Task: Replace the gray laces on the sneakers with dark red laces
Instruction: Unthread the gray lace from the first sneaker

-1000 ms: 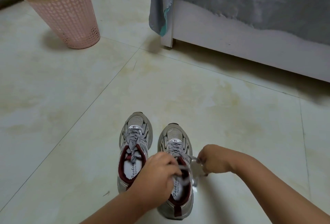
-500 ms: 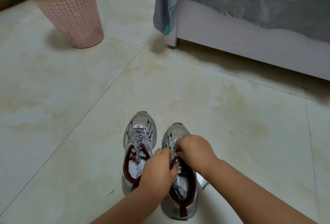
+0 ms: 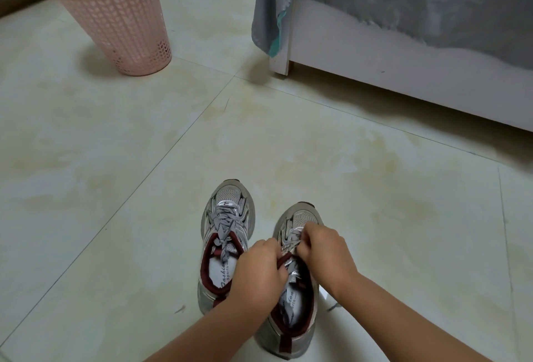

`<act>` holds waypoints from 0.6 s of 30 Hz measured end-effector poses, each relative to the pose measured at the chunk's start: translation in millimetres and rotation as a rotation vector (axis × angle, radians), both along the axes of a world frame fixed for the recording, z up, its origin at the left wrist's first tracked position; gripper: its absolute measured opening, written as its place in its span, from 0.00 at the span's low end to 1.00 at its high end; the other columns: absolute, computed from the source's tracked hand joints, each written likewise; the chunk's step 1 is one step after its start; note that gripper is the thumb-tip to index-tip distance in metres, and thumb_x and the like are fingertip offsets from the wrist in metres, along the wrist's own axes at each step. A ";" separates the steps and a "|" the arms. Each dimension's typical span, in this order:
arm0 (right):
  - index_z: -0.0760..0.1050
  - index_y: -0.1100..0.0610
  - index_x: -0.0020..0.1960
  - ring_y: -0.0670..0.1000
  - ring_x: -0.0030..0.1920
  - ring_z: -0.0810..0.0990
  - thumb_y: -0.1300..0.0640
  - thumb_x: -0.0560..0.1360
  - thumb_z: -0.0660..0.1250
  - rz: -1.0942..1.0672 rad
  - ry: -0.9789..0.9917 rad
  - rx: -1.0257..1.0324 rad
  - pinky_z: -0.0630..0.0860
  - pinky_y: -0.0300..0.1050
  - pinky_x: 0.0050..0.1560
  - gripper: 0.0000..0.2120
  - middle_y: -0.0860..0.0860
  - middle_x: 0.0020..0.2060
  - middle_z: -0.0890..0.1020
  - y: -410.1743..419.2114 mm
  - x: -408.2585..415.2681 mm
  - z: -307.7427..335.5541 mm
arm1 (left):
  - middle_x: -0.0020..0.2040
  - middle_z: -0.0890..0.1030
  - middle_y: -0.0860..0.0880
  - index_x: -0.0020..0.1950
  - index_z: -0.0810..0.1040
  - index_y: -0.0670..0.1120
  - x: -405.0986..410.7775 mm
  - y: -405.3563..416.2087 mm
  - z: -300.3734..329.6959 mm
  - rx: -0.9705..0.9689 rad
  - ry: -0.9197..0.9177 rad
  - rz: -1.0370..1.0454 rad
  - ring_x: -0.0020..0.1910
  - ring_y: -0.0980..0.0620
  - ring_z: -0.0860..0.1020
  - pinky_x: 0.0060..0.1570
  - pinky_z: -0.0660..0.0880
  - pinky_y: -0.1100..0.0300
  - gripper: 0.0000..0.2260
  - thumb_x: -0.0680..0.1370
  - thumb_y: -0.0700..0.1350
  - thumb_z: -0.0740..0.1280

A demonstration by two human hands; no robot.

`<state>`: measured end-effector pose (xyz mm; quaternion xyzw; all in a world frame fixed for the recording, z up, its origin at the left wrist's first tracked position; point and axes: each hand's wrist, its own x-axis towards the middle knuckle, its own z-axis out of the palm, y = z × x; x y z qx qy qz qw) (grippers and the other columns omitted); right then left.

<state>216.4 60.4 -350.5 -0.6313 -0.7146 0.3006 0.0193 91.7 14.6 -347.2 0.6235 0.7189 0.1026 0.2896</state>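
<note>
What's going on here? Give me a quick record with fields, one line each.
Place: tiled floor
Left sneaker: gray lace tied in a bow, untouched
Right sneaker: being unlaced
Left hand: grips the collar of the right sneaker
Right hand: pinches the gray lace
Dark red laces: none in view
Nearby: pink basket, white furniture

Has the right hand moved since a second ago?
Yes. The right hand has come in from the floor right of the right sneaker onto its gray laces, close to the left hand.
</note>
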 end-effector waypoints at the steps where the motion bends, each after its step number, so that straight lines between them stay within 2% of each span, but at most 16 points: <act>1: 0.67 0.55 0.42 0.55 0.41 0.72 0.60 0.74 0.58 0.028 0.018 0.000 0.64 0.43 0.37 0.03 0.50 0.37 0.74 0.6 0.9 3.2 | 0.46 0.74 0.52 0.44 0.66 0.50 -0.1 0.5 -0.6 -0.003 0.001 0.001 0.48 0.51 0.75 0.44 0.68 0.61 0.04 0.75 0.44 0.62; 3: 0.72 0.53 0.51 0.53 0.50 0.74 0.61 0.74 0.59 0.156 0.052 0.009 0.68 0.44 0.44 0.09 0.50 0.47 0.75 3.8 2.1 9.1 | 0.48 0.75 0.50 0.44 0.66 0.50 0.7 0.7 -0.7 -0.004 0.005 -0.008 0.48 0.51 0.75 0.45 0.69 0.60 0.05 0.75 0.45 0.62; 4: 0.73 0.52 0.55 0.53 0.52 0.74 0.62 0.74 0.59 0.244 0.032 0.032 0.69 0.44 0.45 0.12 0.50 0.49 0.74 6.1 2.1 11.2 | 0.48 0.75 0.50 0.45 0.66 0.51 1.1 1.0 -0.2 -0.001 0.008 -0.015 0.48 0.50 0.75 0.46 0.69 0.60 0.05 0.75 0.46 0.62; 6: 0.75 0.55 0.53 0.54 0.49 0.72 0.62 0.74 0.59 0.430 -0.097 0.098 0.64 0.45 0.37 0.11 0.51 0.46 0.71 8.9 -3.0 16.8 | 0.49 0.75 0.49 0.47 0.68 0.49 1.9 3.1 0.9 -0.003 0.022 -0.026 0.49 0.49 0.75 0.45 0.68 0.59 0.05 0.76 0.49 0.62; 8: 0.73 0.58 0.49 0.55 0.44 0.70 0.65 0.73 0.58 0.518 -0.183 0.116 0.58 0.46 0.31 0.08 0.54 0.44 0.71 10.9 -8.2 19.0 | 0.50 0.75 0.48 0.49 0.69 0.47 2.2 5.0 0.9 -0.009 0.049 -0.039 0.50 0.48 0.74 0.46 0.67 0.59 0.06 0.77 0.49 0.61; 10: 0.69 0.56 0.43 0.54 0.41 0.69 0.66 0.72 0.57 0.360 -0.147 0.105 0.59 0.45 0.31 0.07 0.54 0.42 0.72 9.0 -8.0 14.6 | 0.50 0.75 0.47 0.50 0.69 0.46 1.6 3.9 1.1 -0.014 0.063 -0.046 0.50 0.48 0.74 0.46 0.67 0.59 0.05 0.78 0.47 0.60; 13: 0.68 0.54 0.37 0.55 0.42 0.74 0.66 0.73 0.58 -0.226 0.095 -0.015 0.68 0.44 0.39 0.10 0.53 0.41 0.77 12.3 -0.9 7.2 | 0.44 0.72 0.49 0.44 0.64 0.48 0.5 -1.1 -0.6 -0.005 0.027 0.003 0.45 0.50 0.73 0.41 0.64 0.61 0.05 0.78 0.46 0.60; 14: 0.69 0.54 0.37 0.55 0.44 0.76 0.67 0.73 0.58 -0.295 0.149 -0.046 0.71 0.45 0.43 0.10 0.53 0.42 0.79 13.9 -0.2 6.2 | 0.43 0.70 0.50 0.43 0.63 0.48 0.6 -2.2 -1.2 -0.005 0.020 0.016 0.44 0.50 0.72 0.40 0.63 0.62 0.07 0.78 0.46 0.60; 16: 0.71 0.54 0.42 0.55 0.50 0.76 0.68 0.72 0.57 -0.158 0.156 -0.054 0.73 0.46 0.50 0.11 0.54 0.48 0.79 18.7 -2.0 8.3 | 0.42 0.69 0.51 0.43 0.62 0.47 1.0 -3.0 -2.0 -0.011 0.025 0.023 0.46 0.50 0.74 0.39 0.62 0.62 0.08 0.77 0.47 0.60; 18: 0.74 0.53 0.55 0.54 0.57 0.73 0.66 0.74 0.59 0.083 0.158 -0.033 0.70 0.46 0.56 0.14 0.53 0.55 0.76 20.5 -6.3 17.2 | 0.42 0.70 0.50 0.43 0.63 0.47 1.2 -2.2 -1.7 -0.013 0.026 0.017 0.47 0.50 0.74 0.39 0.62 0.63 0.08 0.77 0.47 0.61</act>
